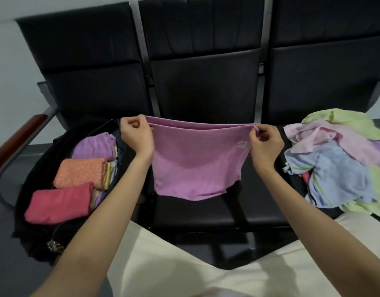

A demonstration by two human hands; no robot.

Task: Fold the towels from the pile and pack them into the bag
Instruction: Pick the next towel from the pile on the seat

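Observation:
A pink-purple towel (193,161) hangs doubled over above the middle black seat, its two top edges lined up. My left hand (136,136) pinches its top left corner and my right hand (265,142) pinches its top right corner. On the left seat an open black bag (41,168) holds folded towels: a purple one (92,146), an orange one (82,173) and a red one (58,203), with more beneath. A loose pile of towels (339,163) in green, pink, blue and lilac lies on the right seat.
A row of black padded chairs (204,82) with metal frames stands in front of me. A wooden armrest (15,140) borders the bag on the far left. My legs in light trousers (184,271) fill the bottom of the view.

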